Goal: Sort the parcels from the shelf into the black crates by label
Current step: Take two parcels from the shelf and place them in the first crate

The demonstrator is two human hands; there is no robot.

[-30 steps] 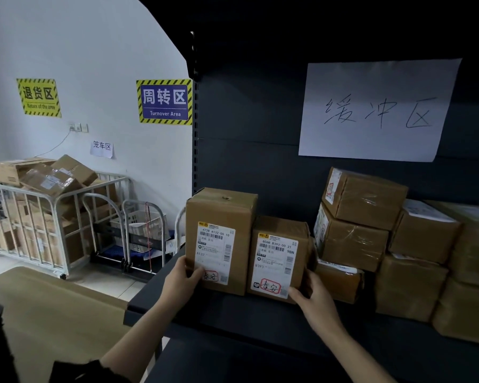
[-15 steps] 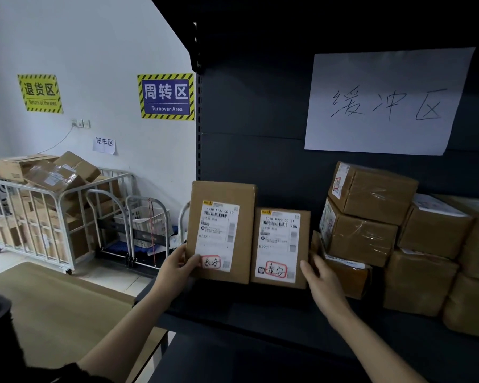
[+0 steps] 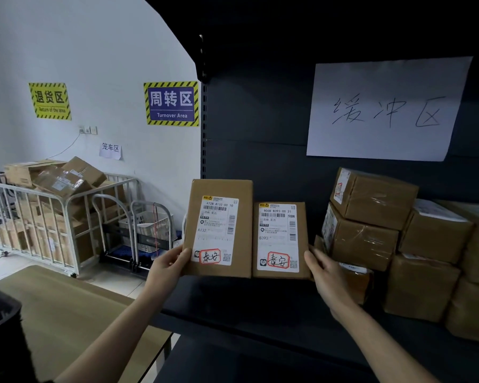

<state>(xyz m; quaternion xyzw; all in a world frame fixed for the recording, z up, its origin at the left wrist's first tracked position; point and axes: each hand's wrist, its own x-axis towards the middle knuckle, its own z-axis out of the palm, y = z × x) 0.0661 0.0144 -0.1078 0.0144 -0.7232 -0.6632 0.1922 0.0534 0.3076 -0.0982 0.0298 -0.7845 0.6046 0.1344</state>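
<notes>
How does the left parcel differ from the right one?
The left parcel stands taller than the right parcel. The left parcel is marked A132, the right parcel B393. Both are brown cardboard, printed side facing the camera, with the same red-circled handwriting.

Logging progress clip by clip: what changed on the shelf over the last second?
Both held parcels came up off the shelf and tipped label-forward: the taller parcel in the left hand, the shorter parcel in the right hand. Grips unchanged; the stacked parcels stayed put.
</notes>
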